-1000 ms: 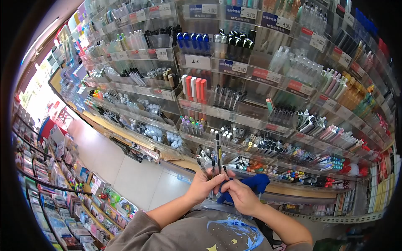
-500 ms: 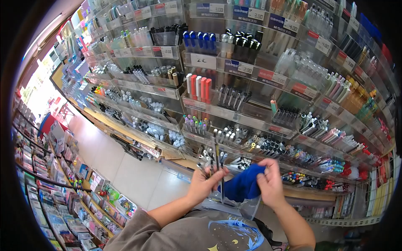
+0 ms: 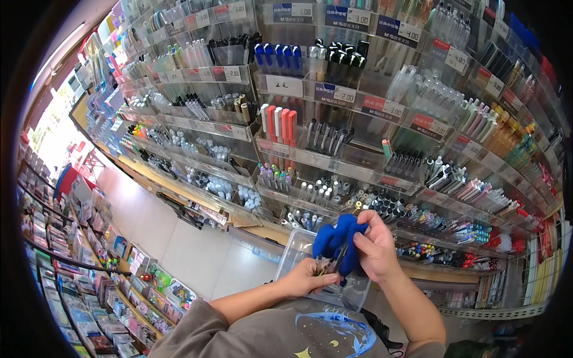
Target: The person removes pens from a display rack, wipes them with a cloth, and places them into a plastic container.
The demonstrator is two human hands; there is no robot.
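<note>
1. By the left hand (image 3: 307, 278), lower centre of the frame, a small bunch of slim pens (image 3: 342, 255) is being held. The fingers are being curled closely around it, presumably so that several barrels are being gathered in one grip; their exact number cannot be told.
2. By the right hand (image 3: 377, 247), just right of centre in the lower frame, the upper edge of a bunched blue cloth (image 3: 325, 240) is being pinched narrowly between thumb and fingers. It is apparently being gripped at the edge so that the rest is being left loose in folds.
3. The cloth is being held right at the pens, with one dark barrel being seen slanting in front of the blue folds; whether the fabric is being pressed against it cannot be told.
4. Beneath both hands, a clear plastic bin (image 3: 300, 240) is being partly hidden by them; its contents cannot be made out.
5. Across the upper and middle frame, more pens are being held upright or leaning in a tiered clear display rack (image 3: 334, 164), seemingly so that caps and ends are being shown outward above the price labels (image 3: 397, 31).
</note>
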